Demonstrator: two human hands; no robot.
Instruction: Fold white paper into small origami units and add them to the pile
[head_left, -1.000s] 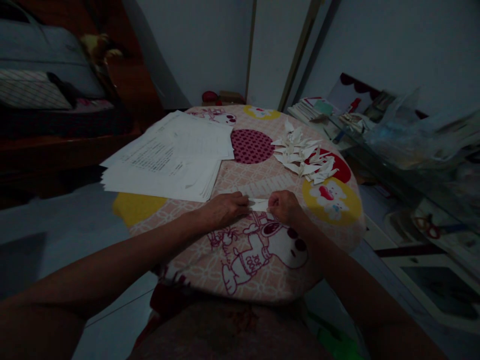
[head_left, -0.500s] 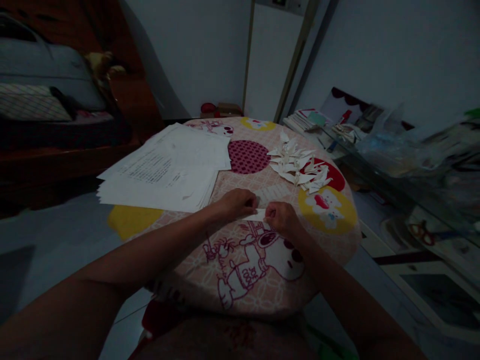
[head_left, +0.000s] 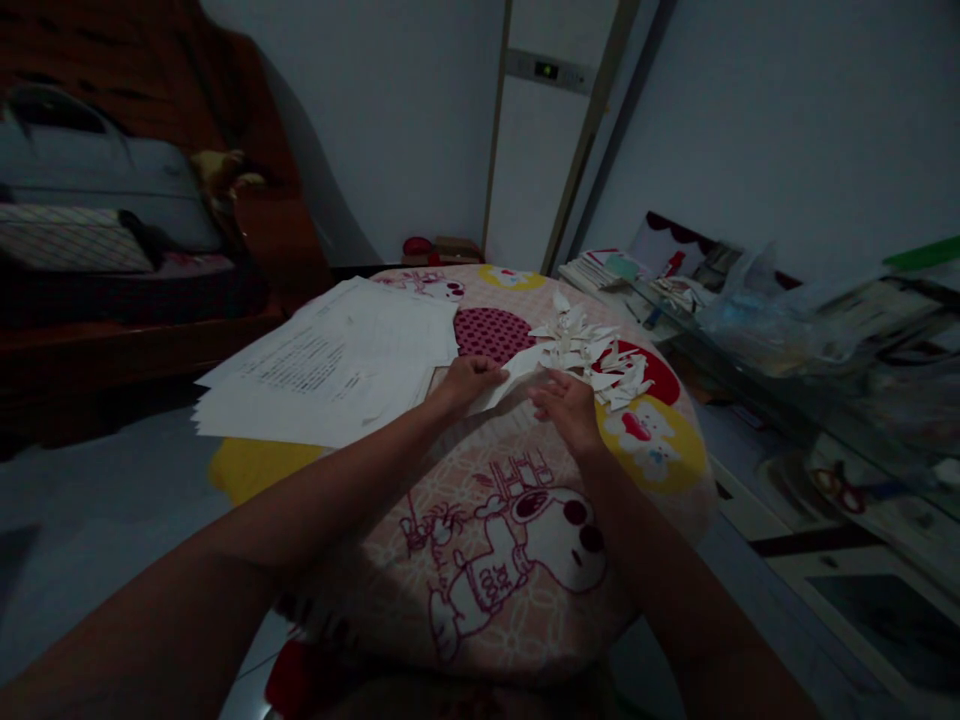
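A folded white paper piece (head_left: 516,376) stretches between my hands above a round table with a cartoon-print cloth (head_left: 480,520). My left hand (head_left: 466,380) pinches its near-left end, fingers closed. Fingers of my right hand (head_left: 564,400) curl over its right part. Just beyond the hands lies a pile of several folded white paper shapes (head_left: 589,350). The room is dim, so fine finger detail is hard to see.
A stack of printed white sheets (head_left: 337,360) covers the table's left rear. A glass-topped shelf with books, bags and clutter (head_left: 750,310) runs along the right. A dark bed or sofa (head_left: 112,240) stands at the left; a white door (head_left: 540,130) is behind.
Both hands have moved away from me toward the paper pile, lifting the folded piece off the cloth. The view has tilted up, showing more of the door.
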